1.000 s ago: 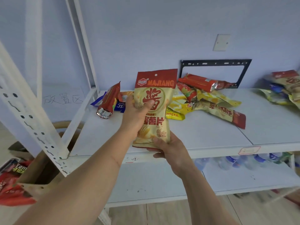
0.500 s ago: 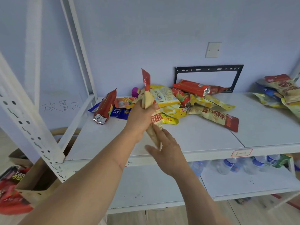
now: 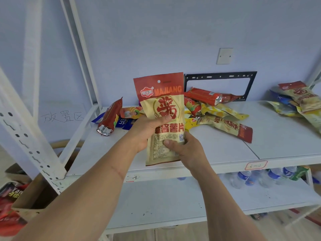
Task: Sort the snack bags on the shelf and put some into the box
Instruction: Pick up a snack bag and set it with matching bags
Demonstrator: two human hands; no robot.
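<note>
Above the white shelf (image 3: 217, 146), seen from my head camera, I hold a MAJIANG chip bag (image 3: 163, 117) upright with both hands, its red header on top and its print facing me. My left hand (image 3: 145, 134) grips the bag's left edge at mid-height, thumb pressed across the front, the other fingers curled out of sight behind it. My right hand (image 3: 187, 150) pinches the lower right part, thumb flat on the small print, fingers wrapped behind. Behind the bag, a pile of snack bags (image 3: 213, 110) lies on the shelf against the wall, with a red foil-ended pack (image 3: 109, 119) leaning just to its left. A second heap of bags (image 3: 298, 101) sits well apart at the shelf's far right. Below and to the left, a cardboard box (image 3: 29, 202) stands on the floor beside the shelf's post. Water bottles (image 3: 251, 176) lie on the lower shelf.
</note>
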